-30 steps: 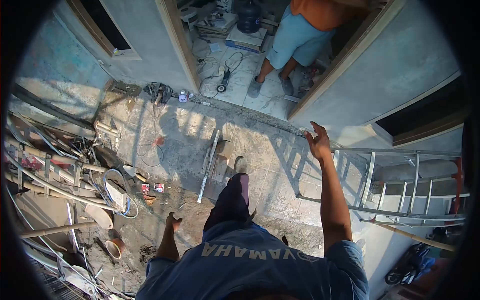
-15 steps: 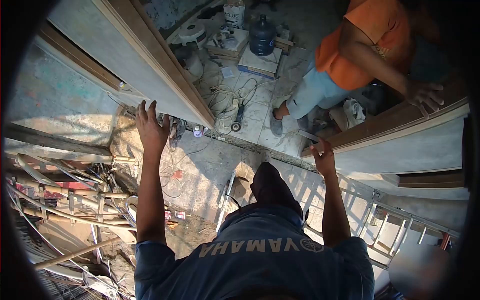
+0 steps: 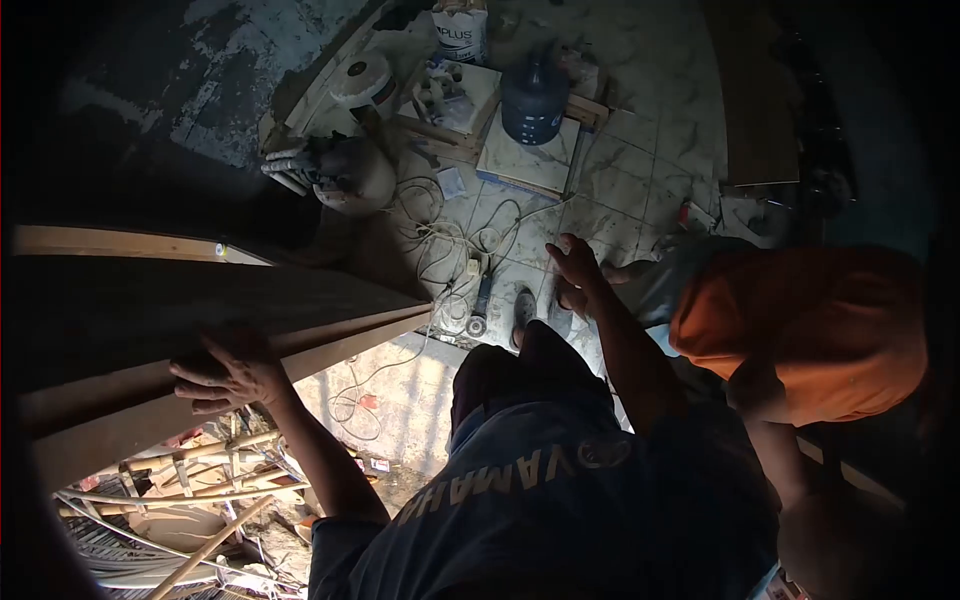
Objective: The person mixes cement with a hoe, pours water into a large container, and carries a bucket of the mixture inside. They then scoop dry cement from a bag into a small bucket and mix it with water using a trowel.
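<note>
My left hand (image 3: 235, 375) lies with spread fingers against the wooden door frame (image 3: 330, 345) at the left; it appears to touch the wood without gripping it. Over the tiled floor my right hand (image 3: 577, 264) is raised, its fingers apart and nothing in them. Below and left of that hand an angle grinder (image 3: 482, 305) rests on the tiles, beside a tangle of pale cable (image 3: 425, 235). My shoe (image 3: 524, 312) shows near the grinder. Close on my right is a person in an orange shirt (image 3: 800, 330), partly in shadow.
A blue water jug (image 3: 535, 105) stands on a tile box (image 3: 520, 160), with a sack (image 3: 460, 35) behind. A rounded tank-like item (image 3: 355, 180) sits left of the cable. Bamboo poles (image 3: 210, 545) lie outside, lower left. A board (image 3: 755, 110) stands at the upper right.
I have moved forward into the doorway. My left hand has come onto the door frame, and my right hand has moved over the tiles. The person in orange now stands beside me.
</note>
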{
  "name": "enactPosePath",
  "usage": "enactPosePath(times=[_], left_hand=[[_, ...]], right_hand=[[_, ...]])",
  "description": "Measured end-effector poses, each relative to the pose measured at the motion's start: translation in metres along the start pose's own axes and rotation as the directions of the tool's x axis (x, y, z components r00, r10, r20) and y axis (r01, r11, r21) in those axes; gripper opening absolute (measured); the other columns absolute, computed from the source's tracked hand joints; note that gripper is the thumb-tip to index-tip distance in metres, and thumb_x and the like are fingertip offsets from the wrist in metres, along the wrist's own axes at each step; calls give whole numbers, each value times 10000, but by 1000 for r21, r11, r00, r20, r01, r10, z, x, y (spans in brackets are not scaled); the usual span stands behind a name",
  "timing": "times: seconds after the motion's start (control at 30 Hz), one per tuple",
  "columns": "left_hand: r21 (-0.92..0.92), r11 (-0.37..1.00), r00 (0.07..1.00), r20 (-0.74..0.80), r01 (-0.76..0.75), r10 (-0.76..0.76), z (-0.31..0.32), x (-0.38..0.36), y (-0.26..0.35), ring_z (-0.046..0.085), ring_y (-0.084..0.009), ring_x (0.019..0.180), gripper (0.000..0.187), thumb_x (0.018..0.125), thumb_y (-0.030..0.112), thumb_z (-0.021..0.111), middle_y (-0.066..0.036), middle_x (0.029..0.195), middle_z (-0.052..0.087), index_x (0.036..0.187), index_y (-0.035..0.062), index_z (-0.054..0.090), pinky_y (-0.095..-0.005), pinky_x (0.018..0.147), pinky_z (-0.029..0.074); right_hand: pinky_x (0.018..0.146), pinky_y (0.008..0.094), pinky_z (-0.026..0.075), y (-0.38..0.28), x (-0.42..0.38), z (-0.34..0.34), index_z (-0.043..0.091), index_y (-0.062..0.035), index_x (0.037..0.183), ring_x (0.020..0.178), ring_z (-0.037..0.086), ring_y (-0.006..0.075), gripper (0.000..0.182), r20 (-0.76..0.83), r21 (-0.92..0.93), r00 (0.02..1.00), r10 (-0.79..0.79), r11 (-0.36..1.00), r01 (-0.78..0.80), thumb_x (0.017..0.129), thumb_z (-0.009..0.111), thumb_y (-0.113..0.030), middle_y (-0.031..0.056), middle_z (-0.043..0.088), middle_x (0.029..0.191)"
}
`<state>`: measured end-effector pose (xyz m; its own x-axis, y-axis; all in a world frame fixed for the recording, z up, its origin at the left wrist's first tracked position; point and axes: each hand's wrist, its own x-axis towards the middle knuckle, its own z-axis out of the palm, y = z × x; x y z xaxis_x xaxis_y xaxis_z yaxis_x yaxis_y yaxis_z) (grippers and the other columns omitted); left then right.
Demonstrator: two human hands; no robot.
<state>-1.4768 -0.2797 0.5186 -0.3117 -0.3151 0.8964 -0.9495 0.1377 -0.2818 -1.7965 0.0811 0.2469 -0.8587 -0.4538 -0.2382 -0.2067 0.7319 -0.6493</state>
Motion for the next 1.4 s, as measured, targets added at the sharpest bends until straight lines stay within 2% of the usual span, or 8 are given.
enactPosePath(times=[0.4, 0.83, 0.97, 1.07, 1.1, 1.17, 1.23, 1.4], left_hand=[[265, 961, 984, -136, -76, 116, 6, 12, 44, 337, -452, 1272, 669, 751, 528, 641, -290, 1356, 377, 1253, 137, 434, -557, 1008, 269], [199, 875, 885, 64, 441, -461, 115, 89, 371, 386, -446, 1223, 650, 763, 440, 654, -319, 1284, 418, 1247, 67, 434, -513, 993, 325], [-24, 753, 572, 667, 657, -478, 193, 25, 595, 402, -443, 1207, 643, 767, 412, 658, -329, 1261, 431, 1246, 44, 435, -500, 988, 343], [-579, 778, 504, 762, 246, 407, 66, 29, 877, 444, -382, 1178, 667, 803, 263, 651, -242, 1287, 445, 1330, -10, 347, -465, 975, 367], [-777, 469, 417, 624, 420, 661, 59, 4, 936, 480, -373, 1148, 726, 765, 233, 707, -242, 1290, 453, 1351, 25, 332, -454, 920, 415], [-473, 626, -344, 553, 620, 759, -16, 33, 1044, 572, -314, 1023, 818, 754, 258, 758, -206, 1197, 558, 1394, 112, 270, -389, 779, 489], [-51, 661, -605, 355, 749, 713, -69, 67, 1106, 606, -270, 955, 829, 763, 290, 757, -184, 1164, 587, 1401, 121, 256, -381, 751, 493], [-232, 657, -382, 658, 717, 649, -18, -5, 1165, 637, -270, 800, 661, 795, 227, 709, -200, 1096, 601, 1332, 103, 344, -428, 698, 511]], right_hand=[[874, 374, 467, 88, 242, -152, 542, 21, 1159, 997, 602, 321, 662, -165, 84, 941, 295, 955, -284, 819, 571, -546, 223, 634, 1018], [816, 374, 492, 304, 404, -344, 579, -18, 1117, 910, 638, 289, 598, -228, 139, 812, 537, 843, -519, 792, 617, -519, 160, 675, 905], [800, 399, 498, 408, 471, -391, 615, -10, 1051, 883, 632, 319, 564, -284, -47, 867, 409, 897, -439, 792, 620, -511, 185, 661, 933], [869, 392, 474, 491, 540, -448, 621, -23, 1042, 977, 602, 335, 523, -97, -187, 904, 416, 885, -427, 838, 570, -502, 195, 624, 1056], [869, 394, 475, 511, 571, -482, 617, -22, 1049, 987, 600, 333, 529, -93, -175, 904, 417, 887, -427, 831, 577, -503, 195, 615, 1081], [858, 405, 481, 480, 641, -570, 598, -20, 1085, 982, 606, 335, 538, -149, -39, 841, 520, 847, -531, 821, 593, -489, 189, 628, 1070], [821, 404, 494, 474, 714, -650, 581, -7, 1105, 908, 633, 347, 534, -195, -27, 901, 387, 916, -399, 816, 620, -455, 179, 667, 956], [770, 374, 500, 471, 924, -799, 578, -7, 1104, 870, 645, 288, 475, -390, 105, 863, 321, 947, -305, 838, 628, -398, 169, 666, 929]])
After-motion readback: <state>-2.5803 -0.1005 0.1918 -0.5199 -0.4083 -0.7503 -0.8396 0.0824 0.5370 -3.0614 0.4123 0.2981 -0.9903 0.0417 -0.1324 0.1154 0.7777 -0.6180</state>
